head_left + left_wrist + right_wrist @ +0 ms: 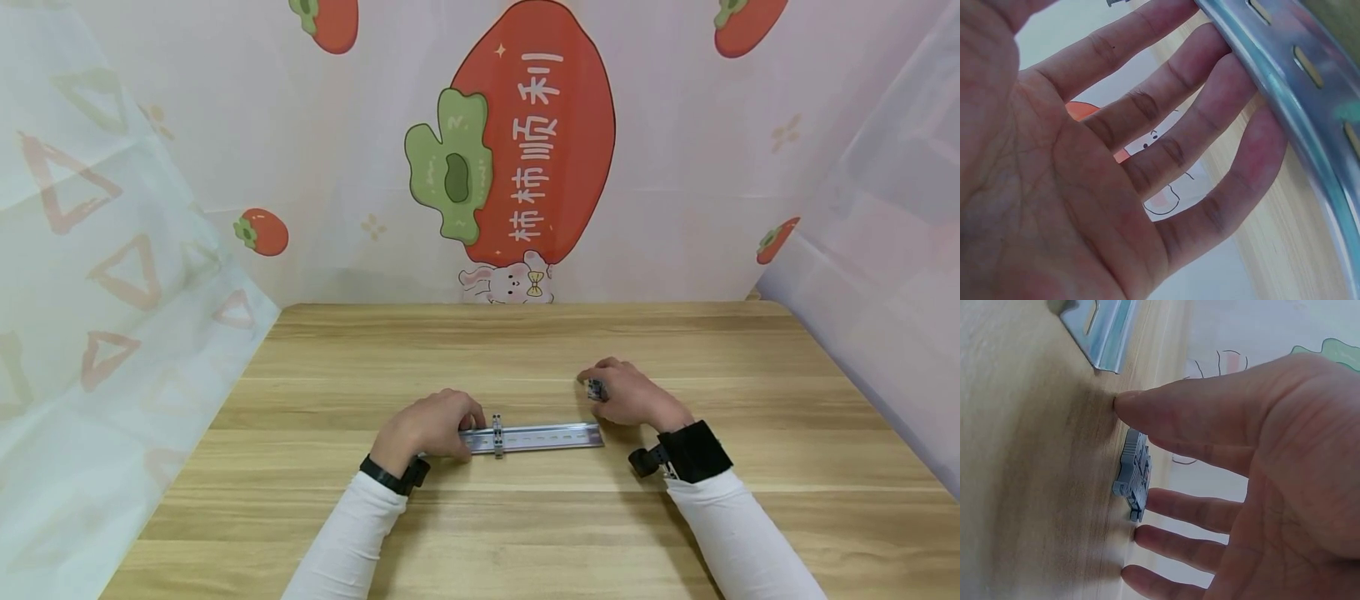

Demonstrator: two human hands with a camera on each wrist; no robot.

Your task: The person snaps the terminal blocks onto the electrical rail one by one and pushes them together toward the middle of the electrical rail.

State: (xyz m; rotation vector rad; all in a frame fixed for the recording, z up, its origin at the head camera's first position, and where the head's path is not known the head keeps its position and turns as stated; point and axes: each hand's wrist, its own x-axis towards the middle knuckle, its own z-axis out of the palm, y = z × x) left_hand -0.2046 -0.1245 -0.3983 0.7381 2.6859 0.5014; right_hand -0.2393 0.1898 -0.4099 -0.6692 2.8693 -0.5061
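Note:
A silver slotted DIN rail (555, 437) lies on the table, its left part under my left hand (433, 423). My left hand grips it across its width, thumb on the near edge and fingertips on the far edge (1260, 75). A narrow grey terminal block (498, 436) sits across the rail just right of that hand. Beyond the rail's right end, my right hand (633, 396) is spread around another small grey terminal block (1133, 472) on the table. Its thumb (1141, 411) and fingers lie about the block; a firm pinch is not visible.
The wood-grain table (487, 525) extends around both hands. Behind it hangs a white printed curtain (337, 167) with persimmon drawings, and pale sheets (187, 275) flank the sides. Black straps with cameras (693, 452) sit on the wrists.

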